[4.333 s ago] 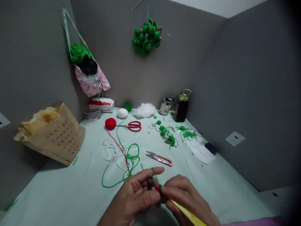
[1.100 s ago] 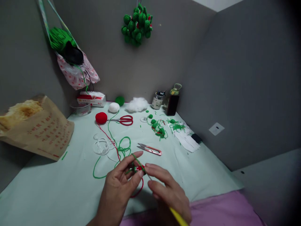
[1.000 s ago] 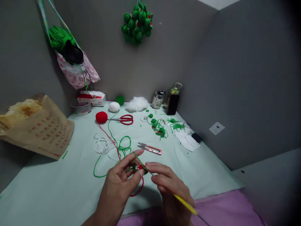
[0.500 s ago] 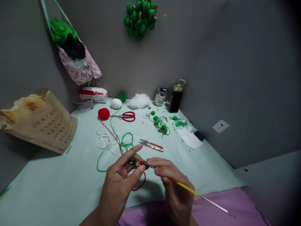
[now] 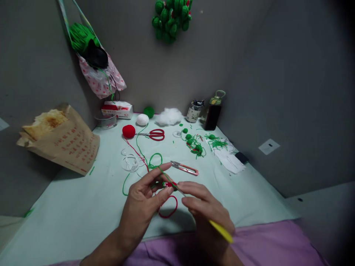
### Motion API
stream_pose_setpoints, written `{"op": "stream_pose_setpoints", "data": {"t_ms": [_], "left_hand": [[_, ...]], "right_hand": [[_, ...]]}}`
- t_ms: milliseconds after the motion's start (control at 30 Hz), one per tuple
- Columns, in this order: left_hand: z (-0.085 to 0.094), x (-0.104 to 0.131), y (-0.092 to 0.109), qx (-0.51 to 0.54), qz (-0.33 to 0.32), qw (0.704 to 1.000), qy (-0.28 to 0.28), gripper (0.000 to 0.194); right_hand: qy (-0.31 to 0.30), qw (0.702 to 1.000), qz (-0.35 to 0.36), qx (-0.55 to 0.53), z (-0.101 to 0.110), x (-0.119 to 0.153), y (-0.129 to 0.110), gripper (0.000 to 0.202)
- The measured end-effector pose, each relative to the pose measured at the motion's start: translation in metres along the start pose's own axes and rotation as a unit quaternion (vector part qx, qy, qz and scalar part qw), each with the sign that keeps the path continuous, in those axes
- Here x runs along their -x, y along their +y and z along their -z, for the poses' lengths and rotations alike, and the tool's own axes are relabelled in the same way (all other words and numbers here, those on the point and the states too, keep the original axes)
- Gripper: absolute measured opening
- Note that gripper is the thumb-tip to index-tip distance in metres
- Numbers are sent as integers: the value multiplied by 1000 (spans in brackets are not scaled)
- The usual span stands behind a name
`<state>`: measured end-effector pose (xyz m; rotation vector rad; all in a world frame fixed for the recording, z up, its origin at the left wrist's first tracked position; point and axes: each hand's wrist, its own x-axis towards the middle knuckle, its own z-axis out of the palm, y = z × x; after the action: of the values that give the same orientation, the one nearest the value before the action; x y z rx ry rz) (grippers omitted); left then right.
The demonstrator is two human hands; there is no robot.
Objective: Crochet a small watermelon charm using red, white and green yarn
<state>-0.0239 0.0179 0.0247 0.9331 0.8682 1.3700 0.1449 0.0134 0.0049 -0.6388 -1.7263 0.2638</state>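
My left hand (image 5: 146, 195) pinches a small red, white and green crochet piece (image 5: 169, 184) between thumb and fingers. Green yarn (image 5: 163, 172) runs taut over its raised index finger. In my right hand (image 5: 206, 210) is a crochet hook (image 5: 221, 230) with a yellow handle, its metal shaft reaching the crochet piece. Where the hook's tip sits in the stitches I cannot make out. A loop of red yarn (image 5: 176, 207) hangs below the left thumb. Just beyond my fingers lie orange thread snips (image 5: 185, 169) and loose coils of green yarn (image 5: 155, 159).
Behind are a red yarn ball (image 5: 129, 131), red-handled scissors (image 5: 156, 135), a white ball (image 5: 142, 119), stuffing (image 5: 169, 116) and white yarn (image 5: 130, 163). Green crocheted bits (image 5: 195, 146) lie right, near white paper (image 5: 234, 162). A paper food bag (image 5: 66, 144) stands left; a bottle (image 5: 213, 114) stands back right.
The view has shifted, so the table things appear further right and slightly higher. Both hands keep their grips; the hook has turned, and its far metal end no longer shows.
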Motion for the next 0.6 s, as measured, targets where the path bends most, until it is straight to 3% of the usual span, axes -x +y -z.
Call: {"op": "stream_pose_setpoints", "data": {"t_ms": [67, 133, 200, 300, 400, 500, 600], "left_hand": [[2, -1, 3, -2, -1, 1000, -28, 40], [2, 0, 2, 6, 7, 999, -37, 41], [0, 3, -1, 22, 25, 999, -31, 40], [-4, 9, -7, 42, 46, 998, 1, 38], [-6, 13, -7, 57, 72, 996, 1, 41], [-7, 12, -1, 86, 127, 988, -32, 47], [-4, 7, 3, 105, 176, 977, -61, 48]], "right_hand": [[2, 996, -61, -69, 3, -3, -1, 21], [-8, 997, -63, -38, 5, -5, -4, 20], [-31, 997, 3, 72, 6, -4, -7, 21], [-55, 967, 108, 222, 6, 4, -11, 35], [-47, 952, 134, 271, 8, 10, -10, 38], [-38, 962, 144, 230, 10, 9, -6, 38], [-44, 989, 88, 112, 13, 4, 0, 33]]}}
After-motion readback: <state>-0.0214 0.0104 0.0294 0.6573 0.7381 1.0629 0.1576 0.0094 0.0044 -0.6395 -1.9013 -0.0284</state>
